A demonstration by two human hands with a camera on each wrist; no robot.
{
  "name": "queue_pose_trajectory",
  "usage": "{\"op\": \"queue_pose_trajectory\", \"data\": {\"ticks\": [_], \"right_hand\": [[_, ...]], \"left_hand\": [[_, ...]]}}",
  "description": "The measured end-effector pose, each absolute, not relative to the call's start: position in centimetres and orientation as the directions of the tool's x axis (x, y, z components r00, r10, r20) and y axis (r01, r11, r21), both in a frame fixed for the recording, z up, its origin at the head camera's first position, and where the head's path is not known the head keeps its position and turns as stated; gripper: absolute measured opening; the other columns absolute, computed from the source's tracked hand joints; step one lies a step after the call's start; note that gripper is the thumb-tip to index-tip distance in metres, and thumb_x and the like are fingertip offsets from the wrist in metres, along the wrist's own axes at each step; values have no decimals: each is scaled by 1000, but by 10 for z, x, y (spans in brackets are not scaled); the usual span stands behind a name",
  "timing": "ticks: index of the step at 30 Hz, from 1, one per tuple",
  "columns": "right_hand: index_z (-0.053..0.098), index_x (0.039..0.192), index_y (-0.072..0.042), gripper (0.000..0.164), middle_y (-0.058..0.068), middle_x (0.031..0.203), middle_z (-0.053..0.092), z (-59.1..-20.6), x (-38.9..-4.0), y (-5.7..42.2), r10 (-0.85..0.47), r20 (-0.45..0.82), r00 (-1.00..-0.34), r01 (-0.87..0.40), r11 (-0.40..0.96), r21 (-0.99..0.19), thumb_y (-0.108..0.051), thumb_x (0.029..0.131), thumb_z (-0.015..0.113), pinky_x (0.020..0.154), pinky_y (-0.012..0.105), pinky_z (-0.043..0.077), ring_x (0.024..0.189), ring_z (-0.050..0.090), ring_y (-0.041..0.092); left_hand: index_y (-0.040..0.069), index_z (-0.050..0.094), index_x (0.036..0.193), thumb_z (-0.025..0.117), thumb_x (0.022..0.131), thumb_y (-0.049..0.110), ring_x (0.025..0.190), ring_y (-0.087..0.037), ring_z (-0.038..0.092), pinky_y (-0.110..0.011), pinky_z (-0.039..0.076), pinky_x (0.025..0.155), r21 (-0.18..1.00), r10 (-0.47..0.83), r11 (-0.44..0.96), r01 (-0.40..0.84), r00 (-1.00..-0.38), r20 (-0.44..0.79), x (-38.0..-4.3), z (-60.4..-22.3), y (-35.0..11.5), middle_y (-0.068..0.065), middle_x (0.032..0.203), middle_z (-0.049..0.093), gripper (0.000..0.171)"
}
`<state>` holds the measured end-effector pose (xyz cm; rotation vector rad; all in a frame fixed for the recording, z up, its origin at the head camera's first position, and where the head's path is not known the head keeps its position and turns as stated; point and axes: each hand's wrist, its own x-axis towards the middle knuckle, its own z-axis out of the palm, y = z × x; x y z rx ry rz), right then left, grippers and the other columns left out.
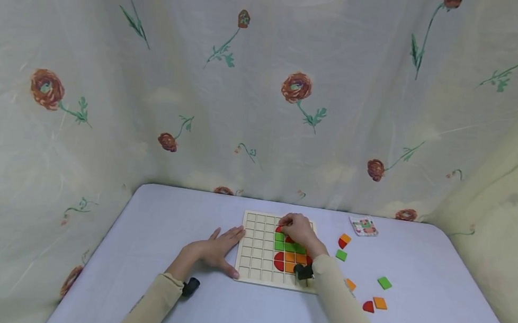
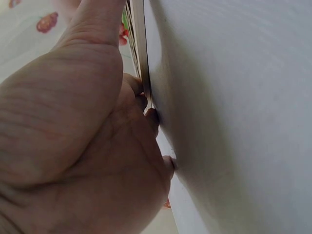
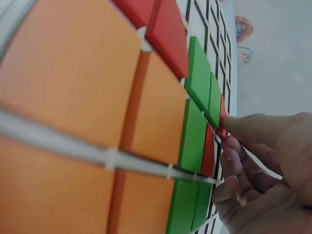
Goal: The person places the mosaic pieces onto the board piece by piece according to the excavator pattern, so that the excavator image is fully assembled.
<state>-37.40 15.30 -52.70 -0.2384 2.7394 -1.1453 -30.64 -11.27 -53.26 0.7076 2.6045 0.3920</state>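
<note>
A pale wooden grid board (image 1: pixel 255 257) lies on the table, its left columns bare. My left hand (image 1: pixel 217 250) is at its left edge, fingers spread and thumb near the front corner; in the left wrist view fingertips meet the board's side (image 2: pixel 140 44). Over the upper right of the board, my right hand (image 1: pixel 298 230) pinches a red rounded tile (image 3: pixel 223 105) at its cell, beyond the green tiles (image 3: pixel 197 68). Another red tile (image 3: pixel 208 151) sits close by. Nearer the wrist are orange tiles (image 3: pixel 156 107) in their cells. The right hand and forearm hide part of the board.
Right of the board lie loose tiles: a green one (image 1: pixel 385 283), an orange one (image 1: pixel 380 303), a red rounded one (image 1: pixel 369 306) and several more. A patterned card or packet (image 1: pixel 364 226) lies at the back. Floral cloth (image 1: pixel 256 102) hangs behind the table.
</note>
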Motion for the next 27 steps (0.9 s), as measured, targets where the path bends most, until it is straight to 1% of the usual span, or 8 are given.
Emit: {"op": "queue_pose_trajectory", "data": {"ticks": [3,8,15,20,24,27], "right_hand": [[68,105,-5,17,7,94,65,-528,-374,159,-194,-57,-979,-95,690,-718,-11,90,66,66,25,49,76,56,17],[64,102,-4,16,9,94,63,-531,-373,185,-111,-10,-994,-70,693,-718,-14,90,65,68,25,47,80,54,18],[59,105,-1,18,13,97,60,-532,-367,241,26,15,-1000,8,707,-707,-7,88,62,69,26,45,85,53,22],[58,109,3,23,15,98,57,-532,-360,280,88,30,-996,42,711,-702,-4,86,60,64,24,44,82,53,22],[58,110,6,27,18,100,57,-536,-354,301,110,11,-994,71,710,-701,-3,84,59,66,26,44,84,54,24],[56,112,6,30,20,105,58,-539,-350,310,119,-45,-992,116,702,-703,-4,85,59,72,30,47,88,55,27]], "left_hand": [[13,4,157,73,69,67,152,-21,2,-51,-1,122,370,532,832,414,-787,-314,-307,-532,-112,-3,165,1,124],[13,4,157,72,69,68,152,-21,2,-51,-1,122,370,533,831,416,-787,-311,-307,-533,-111,-4,165,0,124],[13,4,157,72,69,68,152,-22,2,-52,0,122,365,531,833,416,-788,-311,-308,-534,-113,-4,164,1,124],[12,5,156,73,70,67,152,-23,2,-54,0,121,356,531,834,422,-788,-310,-308,-534,-113,-6,164,2,123],[12,5,156,71,70,68,152,-23,2,-54,1,121,350,533,834,426,-787,-312,-308,-535,-113,-6,164,2,123],[12,5,156,72,70,68,152,-23,2,-55,1,121,351,529,836,422,-788,-314,-307,-535,-111,-5,164,3,123]]}}
